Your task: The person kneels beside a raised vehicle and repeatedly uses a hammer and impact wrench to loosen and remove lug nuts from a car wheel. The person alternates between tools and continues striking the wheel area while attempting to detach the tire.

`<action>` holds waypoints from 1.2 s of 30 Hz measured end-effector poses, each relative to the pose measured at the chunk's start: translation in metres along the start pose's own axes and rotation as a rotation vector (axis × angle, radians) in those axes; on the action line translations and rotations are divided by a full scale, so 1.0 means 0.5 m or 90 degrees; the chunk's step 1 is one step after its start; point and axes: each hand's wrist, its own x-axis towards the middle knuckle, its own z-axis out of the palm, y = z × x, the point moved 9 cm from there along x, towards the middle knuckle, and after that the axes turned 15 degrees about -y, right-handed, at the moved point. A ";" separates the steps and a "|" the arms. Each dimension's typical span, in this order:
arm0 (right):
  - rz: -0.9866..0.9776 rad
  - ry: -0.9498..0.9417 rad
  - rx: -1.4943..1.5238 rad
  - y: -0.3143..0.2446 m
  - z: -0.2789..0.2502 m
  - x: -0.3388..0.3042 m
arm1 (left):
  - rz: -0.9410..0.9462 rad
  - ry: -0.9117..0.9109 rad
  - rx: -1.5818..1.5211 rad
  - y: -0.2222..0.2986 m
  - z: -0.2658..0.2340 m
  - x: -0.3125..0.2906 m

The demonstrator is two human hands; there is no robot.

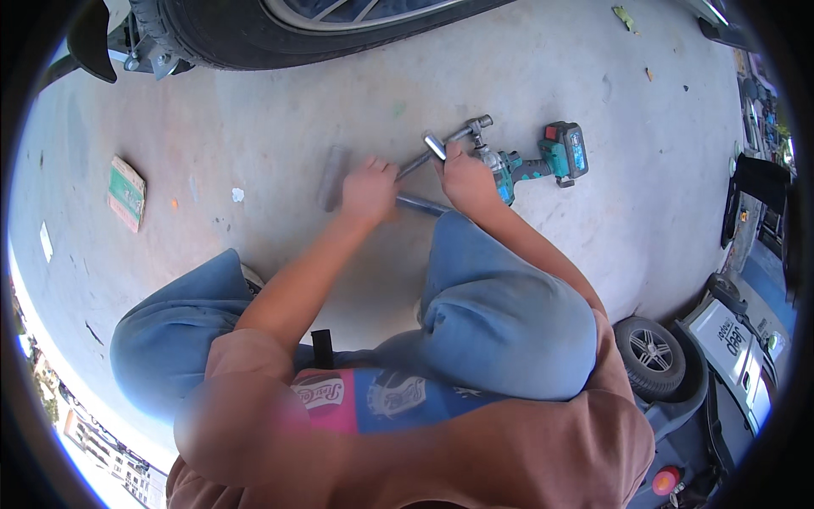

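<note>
Item: cross wrench (437, 153), steel, on the concrete floor (280, 127) ahead of my knees. My left hand (370, 190) has its fingers clamped on one arm, my right hand (465, 176) on another. Just beside: teal cordless impact wrench (543, 159) (lying flat). Farther off: car tyre (254, 34), small green box (126, 192).

A: What kind of place is this?
B: Outdoor car repair yard, I'd say. Bare concrete floor (254, 144), a car tyre (254, 38) at the top edge, an impact wrench (543, 161) and cross wrench (441, 153) lying on the ground.
</note>
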 end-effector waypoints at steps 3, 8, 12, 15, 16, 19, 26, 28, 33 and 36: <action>0.015 -0.133 -0.036 0.031 0.062 0.010 | 0.019 0.012 0.007 0.000 -0.009 0.012; 0.014 -0.101 0.008 0.020 0.045 -0.001 | 0.015 -0.020 0.009 -0.014 0.018 0.006; 0.008 -0.075 0.033 0.008 0.036 -0.004 | 0.013 -0.027 0.002 -0.012 0.017 -0.003; 0.017 -0.105 0.054 0.029 0.050 -0.004 | 0.014 -0.029 -0.043 -0.014 0.003 0.012; 0.024 -0.100 0.067 0.029 0.048 -0.007 | 0.012 -0.036 -0.064 -0.017 0.004 0.013; 0.043 -0.098 0.093 0.032 0.045 -0.016 | 0.019 0.022 -0.116 -0.019 -0.017 0.029; 0.045 -0.088 0.156 0.054 0.063 -0.035 | 0.028 -0.117 -0.130 0.012 -0.035 0.085; 0.036 -0.092 0.206 0.064 0.070 -0.037 | 0.091 -0.143 -0.144 0.029 -0.033 0.095; 0.100 -0.264 0.646 0.077 0.096 -0.060 | 0.251 -0.139 -0.188 0.057 -0.056 0.126; 0.107 -0.329 0.684 0.072 0.088 -0.081 | 0.340 -0.166 -0.103 0.076 -0.067 0.118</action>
